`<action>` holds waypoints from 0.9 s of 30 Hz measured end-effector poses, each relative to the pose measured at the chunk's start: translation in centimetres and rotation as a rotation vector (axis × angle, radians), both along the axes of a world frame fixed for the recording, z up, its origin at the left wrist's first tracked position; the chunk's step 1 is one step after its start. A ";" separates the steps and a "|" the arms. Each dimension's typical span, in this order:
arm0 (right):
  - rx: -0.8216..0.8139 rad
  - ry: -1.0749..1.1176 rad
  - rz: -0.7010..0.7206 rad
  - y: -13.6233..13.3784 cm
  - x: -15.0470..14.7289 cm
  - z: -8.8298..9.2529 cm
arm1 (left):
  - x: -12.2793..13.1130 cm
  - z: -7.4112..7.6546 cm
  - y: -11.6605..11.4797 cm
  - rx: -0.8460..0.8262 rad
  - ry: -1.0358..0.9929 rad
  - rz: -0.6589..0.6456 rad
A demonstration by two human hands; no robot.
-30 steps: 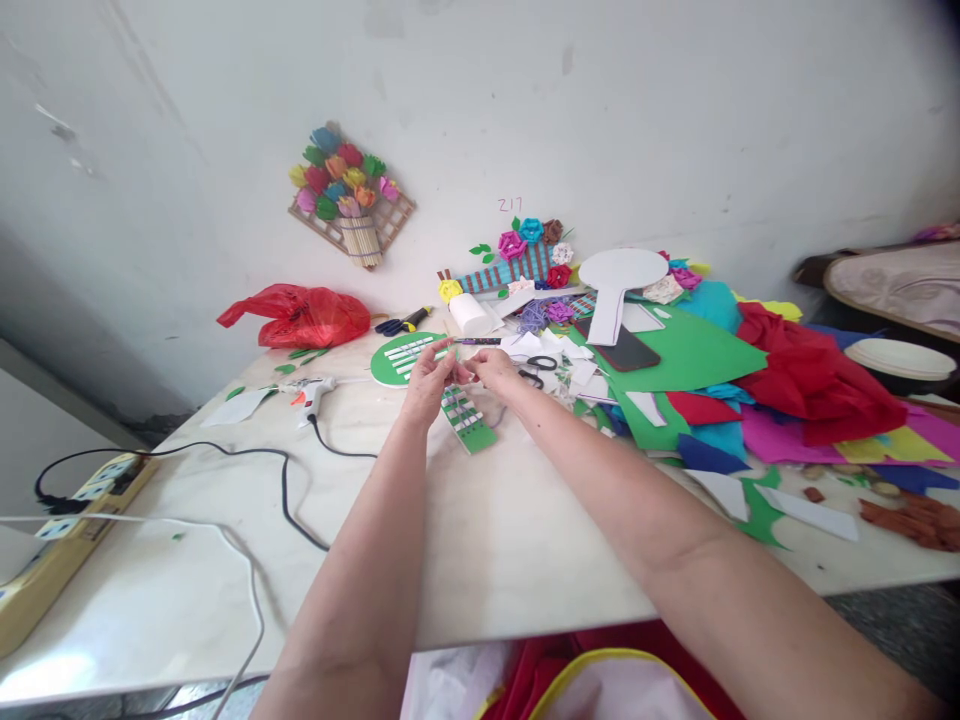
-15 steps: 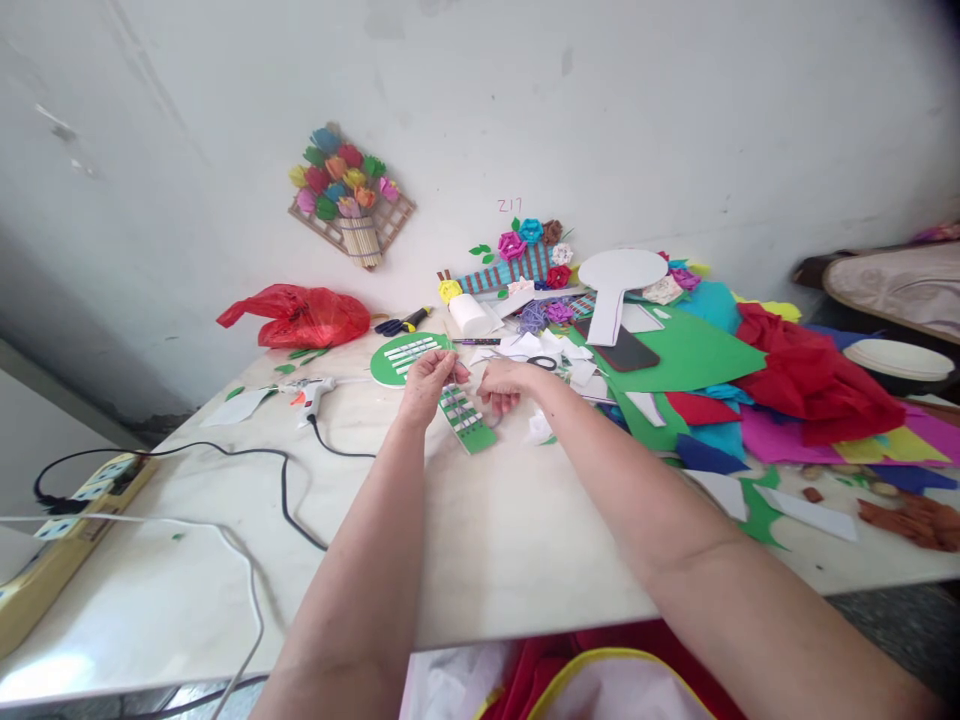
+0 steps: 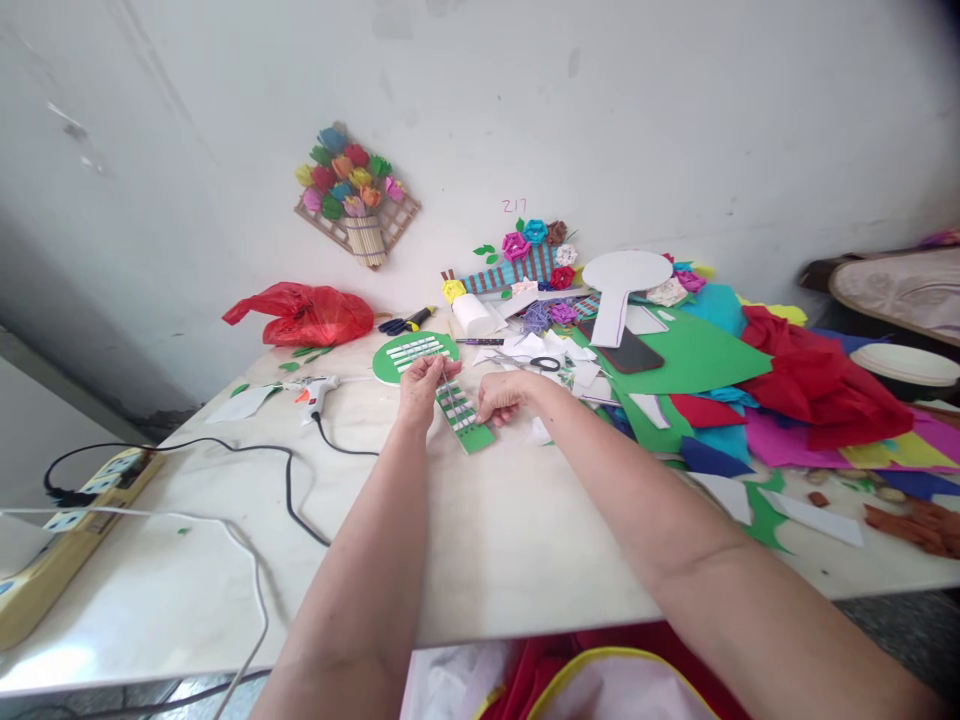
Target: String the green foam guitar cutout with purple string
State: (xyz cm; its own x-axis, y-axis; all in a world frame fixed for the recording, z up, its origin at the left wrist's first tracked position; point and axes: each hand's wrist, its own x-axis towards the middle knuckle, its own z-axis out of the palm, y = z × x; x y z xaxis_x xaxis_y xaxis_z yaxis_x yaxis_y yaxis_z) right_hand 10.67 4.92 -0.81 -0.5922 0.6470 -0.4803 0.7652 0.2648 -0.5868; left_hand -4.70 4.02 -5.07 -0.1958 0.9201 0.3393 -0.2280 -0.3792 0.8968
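Note:
On the table lies a green fan-shaped foam piece with a round head (image 3: 387,368) and a straight handle (image 3: 475,438), crossed by white strips with thin purplish strands woven through. My left hand (image 3: 422,388) is over the join of head and handle, its thumb and fingers pinched on a thin strand. From there the strand runs slanting over the handle towards my right hand (image 3: 504,393). That hand is closed beside the handle's right edge, fingertips pinched at the strand's lower end. The fingers hide part of the strips.
Scissors (image 3: 545,364) lie among white scraps behind my right hand. To the left are a glue gun (image 3: 318,396) with a black cord, a power strip (image 3: 90,500) and a red plastic bag (image 3: 304,313). Coloured sheets and a white paddle-shaped cutout (image 3: 626,272) cover the right side.
My right hand has moved slightly down beside the handle, and the strand now shows stretched across the strips. My left hand has shifted a little down and left.

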 end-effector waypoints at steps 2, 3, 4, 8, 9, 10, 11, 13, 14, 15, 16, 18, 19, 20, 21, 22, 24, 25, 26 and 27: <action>-0.040 0.042 0.007 0.3 0.2 -0.3 | -0.3 -0.1 0.0 0.000 -0.026 0.005; -0.058 0.066 0.000 0.4 0.3 -0.4 | -0.4 -0.1 0.0 0.001 -0.037 0.006; -0.070 0.093 -0.010 0.5 0.3 -0.5 | -0.5 -0.1 0.0 0.001 -0.047 0.006; -0.066 0.188 -0.067 0.6 0.3 -0.5 | -0.7 0.1 -0.1 0.011 -0.078 -0.001; -0.050 0.187 -0.076 0.6 0.3 -0.4 | -0.7 0.1 -0.1 0.013 -0.081 -0.002; -0.025 0.172 -0.083 0.5 0.2 -0.2 | -0.7 0.2 -0.2 0.015 -0.080 -0.003; 0.007 0.142 -0.088 0.3 0.1 -0.1 | -0.6 0.2 -0.2 0.016 -0.075 -0.003; 0.083 0.046 -0.087 0.1 -0.2 0.2 | -0.6 0.3 -0.2 0.017 -0.058 0.003; 0.115 -0.006 -0.082 0.1 -0.3 0.3 | -0.6 0.3 -0.3 0.018 -0.051 0.006; 0.136 -0.048 -0.072 0.0 -0.4 0.3 | -0.6 0.3 -0.3 0.019 -0.045 0.007; 0.145 -0.070 -0.055 0.0 -0.4 0.4 | -0.6 0.3 -0.3 0.021 -0.043 0.007; 0.114 -0.047 -0.020 -0.1 -0.5 0.3 | -0.6 0.3 -0.2 0.023 -0.041 0.008; 0.077 -0.007 -0.009 -0.1 -0.4 0.3 | -0.6 0.2 -0.2 0.023 -0.041 0.008; 0.033 0.041 -0.005 -0.2 -0.4 0.2 | -0.6 0.1 -0.2 0.023 -0.042 0.009; -0.014 0.087 -0.013 -0.2 -0.4 0.1 | -0.6 0.0 -0.2 0.023 -0.047 0.012; -0.055 0.127 -0.029 -0.2 -0.4 0.0 | -0.6 -0.1 -0.2 0.025 -0.055 0.014; -0.117 0.180 -0.065 -0.1 -0.5 -0.3 | -0.5 -0.2 -0.2 0.034 -0.084 0.020; -0.141 0.196 -0.077 0.0 -0.6 -0.5 | -0.5 -0.3 -0.2 0.041 -0.104 0.025; -0.161 0.209 -0.083 0.0 -0.7 -0.6 | -0.4 -0.3 -0.2 0.048 -0.127 0.031; -0.179 0.220 -0.081 0.1 -0.8 -0.8 | -0.4 -0.3 -0.3 0.053 -0.150 0.037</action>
